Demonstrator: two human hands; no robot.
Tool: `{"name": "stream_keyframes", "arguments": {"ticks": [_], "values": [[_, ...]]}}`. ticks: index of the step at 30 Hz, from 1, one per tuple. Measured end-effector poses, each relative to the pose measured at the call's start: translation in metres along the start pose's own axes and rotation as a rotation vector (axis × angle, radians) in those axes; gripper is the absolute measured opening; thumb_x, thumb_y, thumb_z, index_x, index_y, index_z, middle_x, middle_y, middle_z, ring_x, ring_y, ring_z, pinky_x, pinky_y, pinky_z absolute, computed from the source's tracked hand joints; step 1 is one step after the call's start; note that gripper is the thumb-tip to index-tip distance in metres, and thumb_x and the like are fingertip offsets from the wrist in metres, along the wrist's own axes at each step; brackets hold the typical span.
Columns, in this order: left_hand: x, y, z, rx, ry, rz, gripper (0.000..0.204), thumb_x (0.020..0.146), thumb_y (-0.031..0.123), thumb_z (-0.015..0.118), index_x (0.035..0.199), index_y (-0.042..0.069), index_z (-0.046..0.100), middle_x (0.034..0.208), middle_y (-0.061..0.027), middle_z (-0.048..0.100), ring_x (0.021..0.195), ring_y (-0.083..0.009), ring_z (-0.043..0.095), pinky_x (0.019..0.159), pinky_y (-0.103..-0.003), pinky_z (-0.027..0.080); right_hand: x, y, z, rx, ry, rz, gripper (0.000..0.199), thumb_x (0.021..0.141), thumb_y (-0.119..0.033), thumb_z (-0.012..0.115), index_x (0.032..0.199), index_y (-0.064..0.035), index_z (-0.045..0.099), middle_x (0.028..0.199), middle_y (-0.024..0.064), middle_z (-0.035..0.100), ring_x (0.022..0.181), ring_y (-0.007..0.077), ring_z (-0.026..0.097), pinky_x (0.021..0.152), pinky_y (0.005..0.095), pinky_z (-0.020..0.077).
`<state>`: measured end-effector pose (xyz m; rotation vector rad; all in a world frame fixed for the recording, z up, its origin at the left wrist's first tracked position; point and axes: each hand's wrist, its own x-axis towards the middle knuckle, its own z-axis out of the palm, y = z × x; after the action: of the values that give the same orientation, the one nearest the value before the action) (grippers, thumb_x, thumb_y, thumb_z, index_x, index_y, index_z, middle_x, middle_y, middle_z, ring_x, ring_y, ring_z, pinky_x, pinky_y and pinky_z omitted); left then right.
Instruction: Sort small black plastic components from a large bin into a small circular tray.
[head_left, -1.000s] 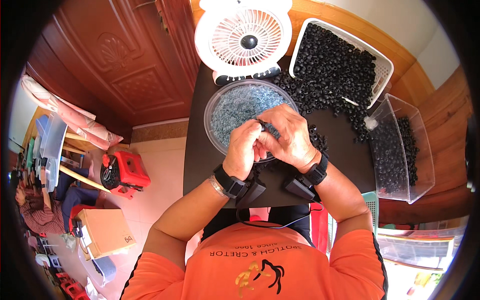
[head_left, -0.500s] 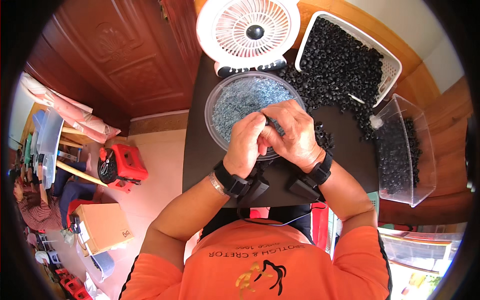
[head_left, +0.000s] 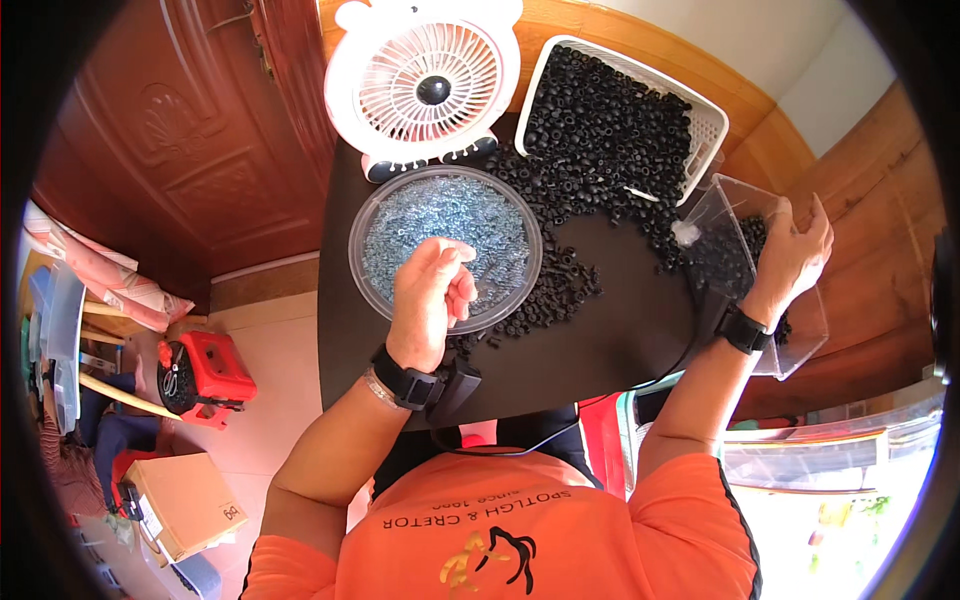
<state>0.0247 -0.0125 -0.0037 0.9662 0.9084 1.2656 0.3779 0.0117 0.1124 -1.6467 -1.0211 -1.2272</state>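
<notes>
Over the near part of a round clear tub (head_left: 358,262) of small bluish, shiny pieces (head_left: 440,205), my left hand (head_left: 428,300) is closed with its fingers curled. Whatever it may hold is too small or hidden to make out. Far to the right, my right hand (head_left: 792,258) hangs over a clear plastic box (head_left: 806,335) that contains black ring-like parts (head_left: 722,262). Its fingers are spread apart, and nothing shows between them. The hand covers part of the box.
A white basket (head_left: 712,135) lies tilted at the back, black parts spilling from it onto the dark table (head_left: 600,340). Left of it stands a white fan (head_left: 345,100). A black cable crosses the table's right side. On the floor are a red stool (head_left: 222,365) and a cardboard box (head_left: 188,505).
My hands were together over the tub and have separated. The right one has swung right to the clear box; the left stays over the tub. The view has shifted right.
</notes>
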Motion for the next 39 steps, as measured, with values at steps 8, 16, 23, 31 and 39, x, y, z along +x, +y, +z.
{"name": "stream_keyframes", "arguments": {"ticks": [8,16,23,31,39], "values": [[0.002,-0.002,-0.004,0.001,0.01,0.004,0.024,0.091,0.029,0.047,0.093,0.007,0.057,0.062,-0.0012,0.052,0.047,-0.0071,0.044,0.042,-0.02,0.029,-0.042,-0.012,0.004,0.474,-0.749,-0.067,0.017,0.086,-0.013,0.056,0.094,-0.0017,0.065,0.092,0.0178,0.066,0.084,0.0351,0.063,0.075,0.0385,0.0493],[0.004,-0.003,-0.003,0.002,-0.008,-0.004,0.024,0.091,0.029,0.047,0.091,0.008,0.058,0.062,-0.0013,0.053,0.047,-0.0072,0.044,0.042,-0.019,0.03,-0.132,0.009,0.103,0.417,-0.946,-0.211,0.058,0.083,-0.035,0.063,0.127,0.0002,0.05,0.134,0.0279,0.042,0.124,0.0425,0.04,0.104,0.0453,0.0334],[0.002,-0.002,-0.001,0.009,-0.023,0.005,0.023,0.092,0.026,0.046,0.091,0.007,0.058,0.063,-0.0018,0.054,0.047,-0.0071,0.045,0.042,-0.019,0.032,-0.146,-0.003,0.101,0.417,-0.987,-0.211,0.063,0.082,-0.04,0.064,0.128,0.0001,0.049,0.134,0.0256,0.041,0.125,0.0393,0.037,0.106,0.0447,0.0309],[0.002,-0.004,-0.003,0.0,-0.041,-0.02,0.023,0.092,0.026,0.046,0.091,0.006,0.057,0.063,-0.0015,0.055,0.047,-0.0067,0.046,0.042,-0.019,0.032,-0.165,-0.053,0.055,0.503,-1.038,-0.355,0.056,0.084,-0.035,0.061,0.128,-0.0031,0.049,0.134,0.018,0.045,0.126,0.0378,0.036,0.106,0.0461,0.0279],[0.003,-0.007,-0.003,-0.003,-0.052,-0.033,0.022,0.091,0.026,0.046,0.091,0.007,0.058,0.063,-0.0013,0.055,0.047,-0.0069,0.046,0.042,-0.019,0.032,-0.171,-0.071,0.02,0.585,-1.06,-0.346,0.043,0.087,-0.023,0.057,0.126,-0.0047,0.051,0.132,0.0194,0.046,0.126,0.0381,0.036,0.107,0.0465,0.0288]]}}
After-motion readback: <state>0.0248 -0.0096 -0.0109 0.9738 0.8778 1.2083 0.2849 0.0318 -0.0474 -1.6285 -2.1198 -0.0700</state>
